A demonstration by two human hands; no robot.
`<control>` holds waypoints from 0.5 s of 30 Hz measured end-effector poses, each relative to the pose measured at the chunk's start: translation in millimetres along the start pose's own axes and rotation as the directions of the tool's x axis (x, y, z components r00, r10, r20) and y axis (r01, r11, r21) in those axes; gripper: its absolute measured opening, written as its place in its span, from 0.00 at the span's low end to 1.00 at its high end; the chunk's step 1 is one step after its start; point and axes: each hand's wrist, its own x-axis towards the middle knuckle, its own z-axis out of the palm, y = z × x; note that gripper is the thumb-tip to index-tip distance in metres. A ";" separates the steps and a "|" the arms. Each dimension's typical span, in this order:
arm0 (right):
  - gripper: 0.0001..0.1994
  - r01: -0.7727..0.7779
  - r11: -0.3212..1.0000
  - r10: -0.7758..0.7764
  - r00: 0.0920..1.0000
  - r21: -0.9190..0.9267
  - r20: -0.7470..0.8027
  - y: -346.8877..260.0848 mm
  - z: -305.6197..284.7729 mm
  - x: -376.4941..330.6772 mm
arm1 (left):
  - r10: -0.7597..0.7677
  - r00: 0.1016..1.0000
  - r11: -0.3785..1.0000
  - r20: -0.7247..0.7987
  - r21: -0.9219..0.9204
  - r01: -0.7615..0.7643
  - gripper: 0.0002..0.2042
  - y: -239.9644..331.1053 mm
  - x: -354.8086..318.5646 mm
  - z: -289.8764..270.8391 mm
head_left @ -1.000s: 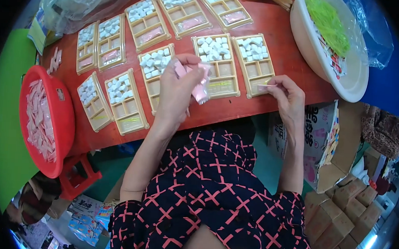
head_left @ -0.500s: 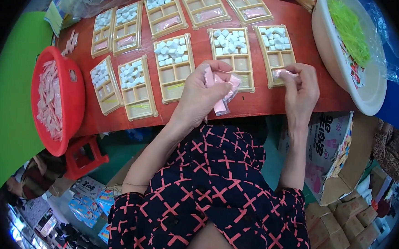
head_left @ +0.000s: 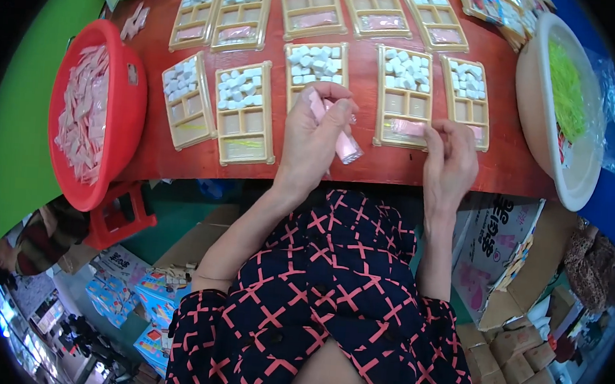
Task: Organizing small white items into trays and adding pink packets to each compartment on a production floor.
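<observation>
My left hand [head_left: 316, 137] grips a small bundle of pink sachets [head_left: 342, 139] over the front edge of a red table [head_left: 393, 170]. My right hand [head_left: 449, 158] rests beside it, fingertips pinching a pink sachet [head_left: 408, 127] lying in the bottom compartment of a tan divided tray [head_left: 403, 96]. That tray holds white cubes in its top compartment. More tan trays lie in two rows: one [head_left: 316, 66] just behind my left hand, one [head_left: 466, 102] to the right of my right hand.
A red basin [head_left: 131, 104] heaped with pink sachets [head_left: 81, 111] sits at the table's left end. A white bowl [head_left: 539, 146] with green shreds [head_left: 566, 88] stands at the right. Cardboard boxes [head_left: 503, 338] are stacked below right, a red stool [head_left: 117, 214] below left.
My left hand with its pink sachets has stayed near the table's front. My right hand has set a pink sachet into the tray's bottom compartment. The view has tilted downward.
</observation>
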 end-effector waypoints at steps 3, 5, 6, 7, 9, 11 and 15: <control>0.06 0.098 0.988 -0.095 0.995 -0.120 0.032 -32.2 -0.8 -13.2 | 0.096 0.995 0.995 -0.027 0.026 -0.095 0.06 -1.4 -3.2 0.1; 0.05 -0.287 0.856 0.116 0.917 0.430 0.382 -53.8 14.8 -19.5 | 0.195 0.981 0.977 0.011 0.081 -0.195 0.05 -2.3 -3.8 -2.0; 0.05 -0.284 0.857 0.109 0.915 0.429 0.389 -57.6 21.2 -18.6 | 0.124 0.992 0.992 0.027 0.005 -0.124 0.05 0.9 -7.8 -3.7; 0.06 -0.401 0.795 0.143 0.853 0.456 0.501 -60.4 28.4 -16.4 | 0.129 0.992 0.992 0.016 0.004 -0.129 0.05 2.6 -7.9 -8.4; 0.06 -0.513 0.728 0.147 0.765 0.455 0.627 -62.9 35.5 -14.8 | 0.266 0.964 0.958 -0.023 0.120 -0.262 0.09 5.8 -10.6 -20.3; 0.05 -0.326 0.836 0.035 0.833 0.440 0.552 -57.7 33.2 -10.3 | 0.183 0.978 0.983 -0.101 -0.004 -0.185 0.11 18.1 -14.2 -38.2; 0.06 0.211 0.977 -0.195 0.823 0.031 0.534 -45.0 46.3 -1.8 | -0.017 0.989 0.937 -0.149 -0.346 -0.036 0.15 29.6 -21.0 -71.3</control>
